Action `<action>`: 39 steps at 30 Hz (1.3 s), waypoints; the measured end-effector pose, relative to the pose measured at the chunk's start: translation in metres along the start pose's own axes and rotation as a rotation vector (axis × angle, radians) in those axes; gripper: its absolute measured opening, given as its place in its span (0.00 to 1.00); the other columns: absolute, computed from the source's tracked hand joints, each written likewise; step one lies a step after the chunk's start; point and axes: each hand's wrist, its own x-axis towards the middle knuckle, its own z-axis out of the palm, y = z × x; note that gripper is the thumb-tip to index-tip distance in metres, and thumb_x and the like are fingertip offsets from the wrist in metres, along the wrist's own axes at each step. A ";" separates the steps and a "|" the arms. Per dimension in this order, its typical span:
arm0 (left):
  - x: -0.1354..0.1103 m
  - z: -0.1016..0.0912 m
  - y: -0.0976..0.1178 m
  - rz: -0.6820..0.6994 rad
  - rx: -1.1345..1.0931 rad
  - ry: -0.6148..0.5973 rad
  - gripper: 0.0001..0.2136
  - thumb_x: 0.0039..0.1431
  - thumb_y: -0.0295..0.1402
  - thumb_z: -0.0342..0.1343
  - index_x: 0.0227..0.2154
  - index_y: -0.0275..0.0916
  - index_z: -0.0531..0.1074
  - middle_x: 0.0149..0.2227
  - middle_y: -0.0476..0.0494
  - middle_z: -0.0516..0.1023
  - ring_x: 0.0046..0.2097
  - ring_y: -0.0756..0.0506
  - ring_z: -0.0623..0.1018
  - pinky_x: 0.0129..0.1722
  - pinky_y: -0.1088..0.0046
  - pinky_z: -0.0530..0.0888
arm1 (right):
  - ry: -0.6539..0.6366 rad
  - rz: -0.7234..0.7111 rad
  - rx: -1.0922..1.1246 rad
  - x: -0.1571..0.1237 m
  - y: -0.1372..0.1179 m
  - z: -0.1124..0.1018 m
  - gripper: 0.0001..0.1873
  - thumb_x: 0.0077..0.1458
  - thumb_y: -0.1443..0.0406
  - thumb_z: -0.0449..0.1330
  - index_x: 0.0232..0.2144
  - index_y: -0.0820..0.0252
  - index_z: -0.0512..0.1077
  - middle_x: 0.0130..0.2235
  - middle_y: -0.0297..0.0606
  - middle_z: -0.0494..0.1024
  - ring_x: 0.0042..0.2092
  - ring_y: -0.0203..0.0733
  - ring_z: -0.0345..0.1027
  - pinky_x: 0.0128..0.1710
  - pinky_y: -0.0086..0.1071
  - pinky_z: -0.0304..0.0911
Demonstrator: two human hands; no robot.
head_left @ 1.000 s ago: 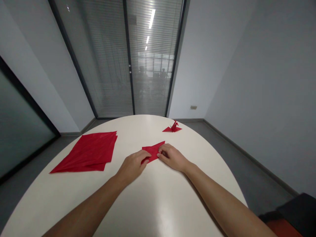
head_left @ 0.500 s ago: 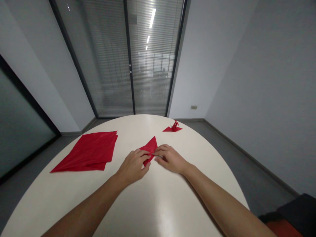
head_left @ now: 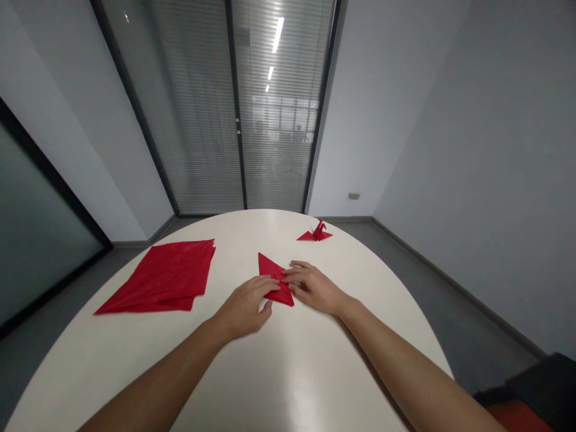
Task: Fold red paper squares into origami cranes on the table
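A small folded piece of red origami paper [head_left: 283, 294] lies on the table in front of me, one point toward the far left and another toward me on the right. My left hand [head_left: 243, 307] rests its outstretched fingers on the paper's left part, thumb apart on the tabletop side. From the right, my right hand [head_left: 317, 290] touches the paper's right edge with its fingertips, fingers spread a little and gently bent. The fingers cover part of the folds in the middle. Beyond my right hand stands a folded red paper crane [head_left: 318, 233].
Several large red paper sheets [head_left: 166, 273] are stacked on the left of the round white table [head_left: 270, 384]. A black and orange object [head_left: 540, 390], perhaps a chair, is at the lower right. A glass partition with blinds [head_left: 198, 150] stands behind the table.
The folded paper has turned on the table: its far point has swung from the right to the left. Both hands have shifted slightly and stay at the paper.
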 end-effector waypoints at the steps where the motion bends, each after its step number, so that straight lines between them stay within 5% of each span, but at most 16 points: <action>1: 0.000 0.000 0.000 0.001 -0.003 -0.004 0.19 0.56 0.23 0.54 0.51 0.40 0.74 0.55 0.41 0.78 0.57 0.41 0.75 0.60 0.57 0.72 | 0.001 0.007 -0.009 0.000 0.000 0.000 0.15 0.62 0.69 0.57 0.49 0.56 0.79 0.54 0.42 0.79 0.62 0.51 0.65 0.65 0.52 0.58; 10: 0.001 0.002 -0.001 0.007 0.015 0.001 0.16 0.60 0.24 0.55 0.49 0.41 0.76 0.52 0.42 0.80 0.55 0.41 0.76 0.58 0.58 0.73 | -0.051 0.054 -0.012 -0.001 -0.002 0.000 0.18 0.62 0.63 0.60 0.54 0.59 0.77 0.57 0.45 0.77 0.63 0.55 0.62 0.64 0.52 0.59; 23: 0.000 0.000 0.002 -0.007 0.043 0.038 0.13 0.59 0.26 0.57 0.47 0.41 0.76 0.50 0.42 0.81 0.53 0.40 0.78 0.56 0.57 0.73 | -0.088 0.068 0.072 -0.003 0.006 -0.005 0.19 0.64 0.70 0.56 0.55 0.56 0.76 0.58 0.41 0.76 0.65 0.51 0.60 0.64 0.51 0.59; 29: 0.003 -0.001 0.002 -0.089 0.041 0.057 0.08 0.64 0.29 0.54 0.41 0.43 0.78 0.44 0.46 0.83 0.45 0.43 0.81 0.49 0.64 0.75 | -0.006 0.010 0.100 -0.002 -0.002 -0.003 0.17 0.61 0.73 0.57 0.46 0.54 0.80 0.45 0.39 0.83 0.52 0.45 0.71 0.54 0.40 0.68; 35: 0.005 -0.005 0.003 -0.173 0.119 0.054 0.07 0.66 0.31 0.54 0.39 0.43 0.78 0.39 0.47 0.84 0.40 0.43 0.81 0.43 0.66 0.75 | -0.054 0.015 0.092 0.000 -0.017 -0.010 0.09 0.60 0.59 0.65 0.39 0.57 0.80 0.40 0.41 0.83 0.45 0.45 0.74 0.48 0.37 0.67; 39: 0.005 -0.002 -0.001 -0.214 0.138 0.081 0.10 0.66 0.30 0.54 0.47 0.43 0.75 0.46 0.46 0.83 0.44 0.42 0.81 0.46 0.64 0.76 | -0.064 0.084 0.081 0.000 -0.016 -0.007 0.10 0.62 0.63 0.63 0.45 0.56 0.79 0.39 0.41 0.81 0.40 0.42 0.73 0.43 0.34 0.67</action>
